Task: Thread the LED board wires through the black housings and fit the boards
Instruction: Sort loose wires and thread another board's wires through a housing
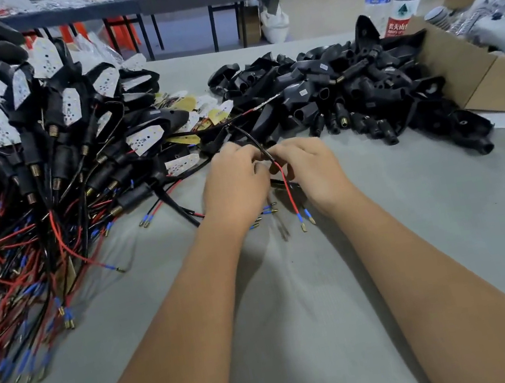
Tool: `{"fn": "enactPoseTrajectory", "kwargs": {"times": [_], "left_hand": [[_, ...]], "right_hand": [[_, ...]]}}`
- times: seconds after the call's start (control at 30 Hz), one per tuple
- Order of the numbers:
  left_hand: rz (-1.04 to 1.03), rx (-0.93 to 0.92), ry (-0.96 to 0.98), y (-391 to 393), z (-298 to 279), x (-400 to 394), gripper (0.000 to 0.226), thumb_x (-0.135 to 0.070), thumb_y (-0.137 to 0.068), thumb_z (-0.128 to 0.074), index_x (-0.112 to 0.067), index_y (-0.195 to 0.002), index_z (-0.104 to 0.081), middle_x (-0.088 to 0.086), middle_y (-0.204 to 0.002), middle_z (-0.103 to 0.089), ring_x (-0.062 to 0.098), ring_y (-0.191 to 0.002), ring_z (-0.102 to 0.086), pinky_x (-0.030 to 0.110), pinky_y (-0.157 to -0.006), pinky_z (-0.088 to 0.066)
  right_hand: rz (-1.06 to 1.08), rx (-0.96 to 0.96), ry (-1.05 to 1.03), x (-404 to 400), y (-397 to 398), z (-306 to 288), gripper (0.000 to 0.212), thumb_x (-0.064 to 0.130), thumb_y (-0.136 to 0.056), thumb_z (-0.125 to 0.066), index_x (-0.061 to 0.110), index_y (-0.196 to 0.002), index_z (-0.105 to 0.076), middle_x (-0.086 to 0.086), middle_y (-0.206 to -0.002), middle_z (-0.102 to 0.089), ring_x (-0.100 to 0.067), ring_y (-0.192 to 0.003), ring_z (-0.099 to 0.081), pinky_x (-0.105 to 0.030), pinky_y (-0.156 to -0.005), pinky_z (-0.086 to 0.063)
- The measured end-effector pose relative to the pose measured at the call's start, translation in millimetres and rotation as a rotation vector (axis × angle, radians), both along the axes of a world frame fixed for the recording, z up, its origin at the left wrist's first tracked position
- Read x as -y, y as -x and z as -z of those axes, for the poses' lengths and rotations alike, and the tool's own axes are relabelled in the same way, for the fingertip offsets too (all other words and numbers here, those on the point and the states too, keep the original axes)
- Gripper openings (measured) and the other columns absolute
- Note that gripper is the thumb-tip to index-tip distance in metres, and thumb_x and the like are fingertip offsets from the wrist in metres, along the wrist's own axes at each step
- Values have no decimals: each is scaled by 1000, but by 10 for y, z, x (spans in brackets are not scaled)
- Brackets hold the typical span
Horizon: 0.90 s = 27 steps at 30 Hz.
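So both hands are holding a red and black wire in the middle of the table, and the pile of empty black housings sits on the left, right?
Not quite. The head view shows the empty black housings piled on the right. Both the left hand and right hand do hold the red and black wire.

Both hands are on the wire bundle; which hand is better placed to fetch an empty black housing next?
Probably the right hand: the pile of empty housings lies to its side, just beyond it. The left hand sits nearer the finished assemblies and could keep holding the wires.
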<state>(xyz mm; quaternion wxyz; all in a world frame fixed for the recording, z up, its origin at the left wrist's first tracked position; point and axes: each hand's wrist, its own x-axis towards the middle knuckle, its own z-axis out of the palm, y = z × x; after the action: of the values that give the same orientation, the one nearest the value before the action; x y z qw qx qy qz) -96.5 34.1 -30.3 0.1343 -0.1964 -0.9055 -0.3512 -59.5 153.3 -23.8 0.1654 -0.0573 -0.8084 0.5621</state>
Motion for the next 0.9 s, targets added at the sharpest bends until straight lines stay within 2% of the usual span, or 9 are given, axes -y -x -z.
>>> {"fn": "enactPoseTrajectory", "kwargs": {"times": [0.07, 0.17, 0.27, 0.4, 0.53, 0.6, 0.7, 0.8, 0.9], "left_hand": [[24, -55, -30, 6, -4, 8, 28, -6, -89, -44, -8, -99, -70, 6, -111, -57, 23, -108, -51, 39, -85, -46], [46, 0, -75, 28, -6, 42, 37, 4, -85, -40, -9, -96, -73, 6, -115, -62, 24, -112, -53, 37, -90, -45], [1, 160, -208, 26, -21, 83, 38, -10, -82, -37, -26, -91, -70, 2, -114, -65, 20, -107, -57, 31, -90, -45], [-92, 249, -359, 29, -10, 147, 40, -18, -84, -37, -34, -100, -70, -8, -79, -65, 9, -63, -55, 30, -62, -43], [-97, 277, -369, 20, -25, 164, 37, -13, -87, -40, -34, -95, -69, -8, -59, -57, 4, -34, -35, 26, -47, -32], [-45, 283, -421, -21, -66, 142, 34, -13, -91, -41, -34, -89, -68, -6, -75, -67, 3, -42, -46, 23, -51, -43], [140, 317, -543, -104, -104, 84, 26, -32, -93, -40, -33, -92, -67, -2, -82, -71, 19, -80, -67, 34, -83, -53], [338, 375, -508, -195, -84, -24, 36, -48, -90, -38, -28, -100, -66, 2, -82, -73, 23, -83, -67, 36, -84, -53], [444, 392, -400, -263, -58, -103, 26, -39, -92, -51, -18, -95, -67, 6, -76, -72, 15, -72, -66, 35, -79, -55]], "right_hand": [[-3, -9, -15, -6, -22, -18, 45, 37, -86, -53, -5, -70, -57, -6, -62, -47, -12, -60, -42, -31, -60, -36], [-7, -21, -52, 18, -32, -30, 15, 15, -84, -63, 6, -73, -68, -2, -61, -58, -9, -56, -47, -22, -54, -39], [-96, 34, 159, -8, -54, -70, 9, 1, -81, -59, 2, -78, -67, -4, -51, -54, -11, -44, -43, -18, -45, -34], [-165, 83, 540, -80, -83, -147, 11, 13, -76, -54, 3, -72, -58, -1, -42, -34, -10, -34, -22, -23, -43, -11], [-158, -22, 952, -215, -107, -142, 25, 10, -87, -34, 9, -68, -50, 5, -43, -26, -10, -37, -16, -24, -43, -8], [-199, -68, 1128, -298, -129, -138, 26, 15, -87, -30, 11, -68, -48, 5, -45, -22, -11, -39, -14, -23, -42, -9], [-211, -147, 1215, -371, -156, -133, 18, 17, -80, -33, 13, -68, -46, 5, -46, -20, -12, -42, -11, -24, -42, -12], [-223, -202, 1217, -375, -139, -121, 15, 15, -83, -37, 13, -72, -47, 6, -46, -20, -11, -42, -12, -23, -42, -13], [-75, -148, 1006, -309, -81, -108, 19, 15, -95, -44, 13, -81, -57, 8, -48, -29, -6, -40, -21, -19, -38, -18]]}}
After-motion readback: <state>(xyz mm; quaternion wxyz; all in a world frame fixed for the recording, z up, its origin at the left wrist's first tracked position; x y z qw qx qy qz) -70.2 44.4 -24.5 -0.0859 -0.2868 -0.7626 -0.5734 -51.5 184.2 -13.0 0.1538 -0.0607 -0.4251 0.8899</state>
